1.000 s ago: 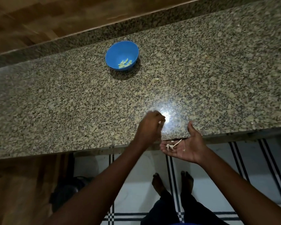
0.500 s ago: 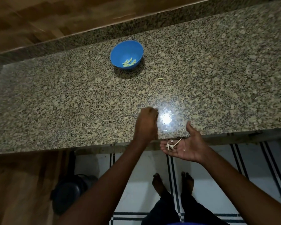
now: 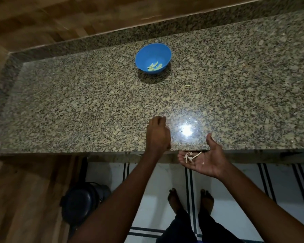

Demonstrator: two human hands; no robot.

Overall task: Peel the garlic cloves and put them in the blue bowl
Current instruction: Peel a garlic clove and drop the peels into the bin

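Note:
The blue bowl (image 3: 153,57) stands far back on the granite counter (image 3: 77,106) and holds several pale peeled garlic cloves (image 3: 154,66). One small pale piece (image 3: 187,86) lies on the counter to the right of the bowl. My left hand (image 3: 157,135) rests on the counter near its front edge, fingers curled down onto the surface; whether it holds anything is hidden. My right hand (image 3: 203,157) is cupped palm up just below the counter's edge, with bits of garlic skin (image 3: 189,156) lying on its fingers.
A bright light reflection (image 3: 187,131) shines on the counter between my hands. A dark round pot (image 3: 81,201) stands on the floor at lower left, beside a wooden cabinet (image 3: 25,199). My bare feet (image 3: 189,200) stand on white tiles with dark stripes.
My left hand has slid to the left and a little farther onto the counter, away from my right hand. My right hand stays cupped with the skins. The view has shifted slightly.

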